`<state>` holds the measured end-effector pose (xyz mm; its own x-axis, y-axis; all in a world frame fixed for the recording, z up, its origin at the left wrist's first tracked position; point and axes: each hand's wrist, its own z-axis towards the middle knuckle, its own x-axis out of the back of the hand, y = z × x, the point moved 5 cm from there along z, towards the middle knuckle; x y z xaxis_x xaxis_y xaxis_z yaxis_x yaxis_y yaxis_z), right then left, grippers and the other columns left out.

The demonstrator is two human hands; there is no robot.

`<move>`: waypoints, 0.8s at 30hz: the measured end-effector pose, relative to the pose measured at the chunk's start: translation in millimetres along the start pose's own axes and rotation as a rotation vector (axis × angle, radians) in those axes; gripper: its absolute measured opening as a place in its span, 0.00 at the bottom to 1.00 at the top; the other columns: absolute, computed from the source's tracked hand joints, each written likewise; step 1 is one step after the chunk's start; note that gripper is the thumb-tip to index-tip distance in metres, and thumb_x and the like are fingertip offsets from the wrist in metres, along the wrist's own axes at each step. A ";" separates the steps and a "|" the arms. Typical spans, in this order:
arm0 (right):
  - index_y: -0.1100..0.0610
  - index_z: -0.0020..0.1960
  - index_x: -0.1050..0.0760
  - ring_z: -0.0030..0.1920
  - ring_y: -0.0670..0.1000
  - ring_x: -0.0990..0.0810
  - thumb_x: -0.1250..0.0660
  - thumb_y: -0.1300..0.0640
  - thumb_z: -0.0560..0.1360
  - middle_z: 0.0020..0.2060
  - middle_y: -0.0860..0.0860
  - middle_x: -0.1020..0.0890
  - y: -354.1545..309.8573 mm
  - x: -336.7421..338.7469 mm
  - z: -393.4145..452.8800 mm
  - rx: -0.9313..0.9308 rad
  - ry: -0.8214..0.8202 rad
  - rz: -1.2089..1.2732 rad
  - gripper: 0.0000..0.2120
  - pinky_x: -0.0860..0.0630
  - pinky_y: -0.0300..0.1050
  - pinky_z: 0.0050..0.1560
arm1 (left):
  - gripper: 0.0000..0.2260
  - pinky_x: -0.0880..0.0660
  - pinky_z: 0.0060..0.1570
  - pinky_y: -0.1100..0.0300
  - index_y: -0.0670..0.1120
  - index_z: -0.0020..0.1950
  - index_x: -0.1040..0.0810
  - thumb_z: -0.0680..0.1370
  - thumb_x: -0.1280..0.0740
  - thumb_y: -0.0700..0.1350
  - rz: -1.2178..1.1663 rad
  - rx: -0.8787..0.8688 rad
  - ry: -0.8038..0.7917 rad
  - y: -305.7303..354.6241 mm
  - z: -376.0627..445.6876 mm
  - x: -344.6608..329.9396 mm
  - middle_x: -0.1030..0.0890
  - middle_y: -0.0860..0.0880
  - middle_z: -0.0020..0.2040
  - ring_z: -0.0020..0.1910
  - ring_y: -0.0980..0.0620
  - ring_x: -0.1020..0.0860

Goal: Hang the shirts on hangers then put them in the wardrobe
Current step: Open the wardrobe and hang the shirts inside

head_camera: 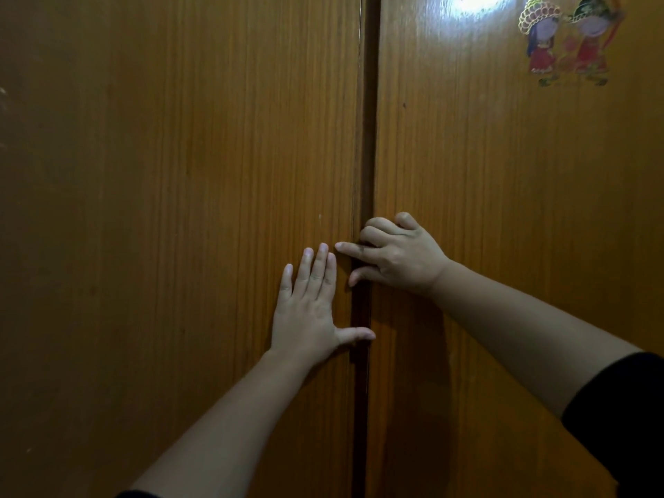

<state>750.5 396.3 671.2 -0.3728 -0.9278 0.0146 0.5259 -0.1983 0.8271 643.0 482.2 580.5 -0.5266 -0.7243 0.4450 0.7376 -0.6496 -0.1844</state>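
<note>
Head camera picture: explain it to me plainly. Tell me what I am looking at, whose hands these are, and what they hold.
There is no machine here. A person wears one camera on the head, looking forward and down at their own two bare hands.

In front stand two wooden wardrobe doors, the left door and the right door, with a dark gap between them.

The left hand lies flat against the left door, fingers straight. The right hand curls its fingers at the gap, on a door edge.

A cartoon sticker sits top right. No shirts or hangers are visible.
</note>
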 end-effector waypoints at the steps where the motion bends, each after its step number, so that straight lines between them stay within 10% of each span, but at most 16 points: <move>1: 0.53 0.64 0.25 0.52 0.53 0.21 0.44 0.36 0.75 0.46 0.52 0.20 0.0 -0.1 0.8 -0.008 0.003 0.026 0.27 0.35 0.47 0.51 | 0.54 0.52 0.73 0.43 0.40 0.78 0.52 0.67 0.56 0.80 0.001 0.001 -0.003 0.0 -0.3 -0.3 0.51 0.41 0.79 0.78 0.43 0.52; 7: 0.62 0.56 0.23 0.51 0.56 0.19 0.40 0.40 0.74 0.46 0.56 0.18 2.8 -1.9 5.5 0.025 -0.016 0.167 0.26 0.35 0.53 0.68 | 0.54 0.52 0.73 0.45 0.40 0.78 0.54 0.67 0.58 0.80 -0.005 -0.007 0.002 1.1 0.9 -1.1 0.54 0.41 0.79 0.78 0.43 0.54; 24: 0.60 0.57 0.22 0.42 0.52 0.20 0.40 0.42 0.75 0.41 0.54 0.19 5.4 1.8 19.3 0.203 0.045 0.195 0.23 0.23 0.48 0.49 | 0.54 0.52 0.73 0.46 0.40 0.78 0.51 0.67 0.57 0.80 -0.028 -0.012 -0.047 0.5 0.3 1.6 0.51 0.41 0.79 0.78 0.44 0.53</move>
<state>737.9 399.6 686.6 -0.2431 -0.9562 0.1630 0.4187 0.0481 0.9068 642.6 480.7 581.4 -0.5264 -0.6944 0.4906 0.7175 -0.6724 -0.1818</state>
